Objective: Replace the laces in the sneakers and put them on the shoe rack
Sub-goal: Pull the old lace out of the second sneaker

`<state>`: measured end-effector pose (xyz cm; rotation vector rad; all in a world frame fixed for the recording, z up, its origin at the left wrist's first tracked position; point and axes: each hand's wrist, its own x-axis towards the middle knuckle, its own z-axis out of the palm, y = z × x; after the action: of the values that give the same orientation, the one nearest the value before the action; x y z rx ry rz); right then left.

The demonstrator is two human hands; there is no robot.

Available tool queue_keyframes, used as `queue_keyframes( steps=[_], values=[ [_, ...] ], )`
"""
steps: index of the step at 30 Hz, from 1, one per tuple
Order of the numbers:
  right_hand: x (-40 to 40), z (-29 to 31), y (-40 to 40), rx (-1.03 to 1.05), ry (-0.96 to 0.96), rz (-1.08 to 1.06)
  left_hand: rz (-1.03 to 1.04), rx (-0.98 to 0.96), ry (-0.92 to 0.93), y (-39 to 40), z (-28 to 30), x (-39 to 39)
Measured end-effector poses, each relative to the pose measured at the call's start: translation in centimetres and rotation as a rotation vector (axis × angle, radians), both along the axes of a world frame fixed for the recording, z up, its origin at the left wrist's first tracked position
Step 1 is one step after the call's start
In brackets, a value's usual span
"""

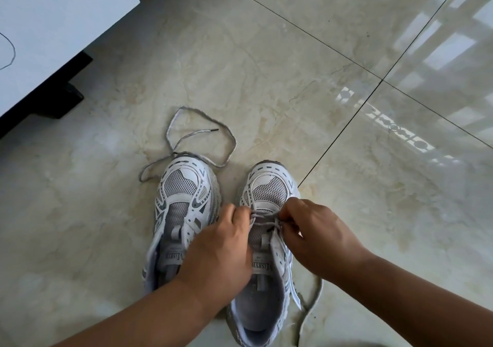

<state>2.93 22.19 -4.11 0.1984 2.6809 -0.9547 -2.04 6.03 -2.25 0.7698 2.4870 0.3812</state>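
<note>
Two sneakers side by side on tiled floor [266,66], toes pointing away. Left sneaker [184,197] unlaced; loose lace [202,133] looped on floor at its toe. Left hand [221,250] and right hand [314,237] each pinching grey lace [262,215] over right sneaker [266,186], apparently near lowest eyelets.

Two sneakers: the left sneaker [184,213] and the right sneaker [266,240] are white with grey mesh panels, darker grey trim, and a row of grey dashes around each toe. A loose lace [202,133] is pale grey with a black tip. The floor [293,93] is glossy cream tile veined with beige, crossed by thin dark grout lines. A cabinet [53,26] is white above a black base.
</note>
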Motion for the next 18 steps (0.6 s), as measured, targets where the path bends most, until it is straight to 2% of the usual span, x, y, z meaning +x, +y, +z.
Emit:
queue_keyframes(
  steps=[3,11,14,18],
  values=[
    [0.5,-0.3,0.1,0.098,0.101,-0.002,0.004,-0.017,-0.001,0.1,0.0,0.0],
    [1.5,-0.6,0.2,0.016,0.186,-0.137,0.010,-0.034,0.015,0.3,0.3,0.1],
    [1.7,-0.7,0.0,-0.020,0.156,-0.212,0.007,-0.047,0.028,0.3,0.3,0.1],
    [2.4,-1.1,-0.8,-0.124,0.074,-0.419,0.011,-0.057,0.050,0.3,0.3,0.1]
  ],
)
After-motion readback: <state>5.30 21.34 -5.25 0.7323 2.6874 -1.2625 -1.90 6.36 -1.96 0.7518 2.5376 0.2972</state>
